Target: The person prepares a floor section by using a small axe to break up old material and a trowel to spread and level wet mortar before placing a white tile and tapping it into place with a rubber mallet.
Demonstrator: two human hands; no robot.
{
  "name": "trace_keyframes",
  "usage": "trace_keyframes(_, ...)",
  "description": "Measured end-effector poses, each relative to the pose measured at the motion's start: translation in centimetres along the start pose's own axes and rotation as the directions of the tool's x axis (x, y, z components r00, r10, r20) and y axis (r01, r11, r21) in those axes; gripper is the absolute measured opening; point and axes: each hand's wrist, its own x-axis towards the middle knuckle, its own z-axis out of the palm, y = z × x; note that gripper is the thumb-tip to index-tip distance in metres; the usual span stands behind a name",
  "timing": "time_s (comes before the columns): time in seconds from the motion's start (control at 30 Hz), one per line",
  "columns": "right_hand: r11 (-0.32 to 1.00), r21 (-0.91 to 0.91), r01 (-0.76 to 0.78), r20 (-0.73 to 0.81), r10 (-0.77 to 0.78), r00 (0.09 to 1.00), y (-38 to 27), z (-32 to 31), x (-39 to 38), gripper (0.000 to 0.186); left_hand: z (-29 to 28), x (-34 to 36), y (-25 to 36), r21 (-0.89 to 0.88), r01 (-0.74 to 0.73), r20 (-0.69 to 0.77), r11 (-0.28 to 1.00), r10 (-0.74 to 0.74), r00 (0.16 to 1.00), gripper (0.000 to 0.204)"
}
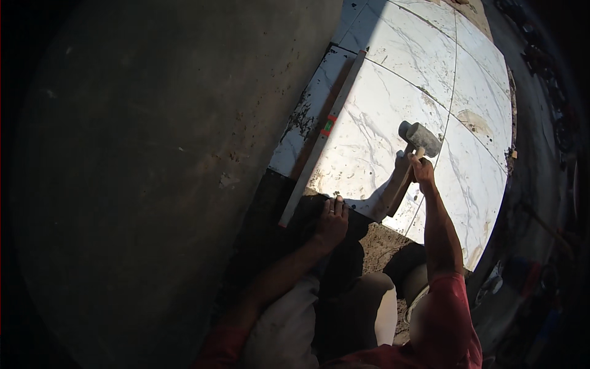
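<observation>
My right hand [421, 170] is closed around the wooden handle of a rubber mallet [424, 141], close under its dark grey head. The mallet is over the white, grey-veined tile [362, 132], and its shadow falls on the surface. At that tile's near edge lies my left hand [332, 222], fingers stretched forward and a ring on one of them. It holds nothing. Just left of it, a long spirit level [327, 126] with a green vial and red-orange marks runs lengthwise along the tile's shaded left side.
More marble-look tiles [476, 67] extend ahead and to the right, with dirt specks and a brown smear. A plain grey wall [141, 172] stands at the left. Rough soil [382, 246] shows between the near tile edge and my knees. Dark clutter is along the far right.
</observation>
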Motion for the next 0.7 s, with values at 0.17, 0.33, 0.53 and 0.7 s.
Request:
trace_keyframes(0.17, 0.849, -0.529, 0.010, -0.149, -0.104, 0.983, 1.7, -0.6, -0.3, 0.048, -0.3, -0.3, 0.2, -0.049, -0.005, 0.030, 0.999, 0.006, 1.000, 0.063)
trace_keyframes(0.33, 0.758, -0.627, 0.179, -0.091, -0.300, 0.950, 1.7, 0.6, -4.7, 0.054, -0.5, -0.6, 0.1, -0.062, -0.029, 0.010, 0.998, 0.030, 0.999, 0.066)
trace_keyframes(0.53, 0.749, -0.654, 0.105, -0.183, -0.291, 0.939, 3.1, 3.2, -6.1, 0.061, 1.4, -0.7, 0.3, -0.076, -0.059, 0.033, 0.995, 0.061, 0.998, 0.070)
trace_keyframes(0.7, 0.929, -0.371, 0.019, -0.361, -0.162, 0.918, 3.1, 2.3, -2.2, 0.031, 2.0, 0.3, 0.9, -0.114, -0.012, 0.076, 0.993, 0.021, 0.997, 0.069)
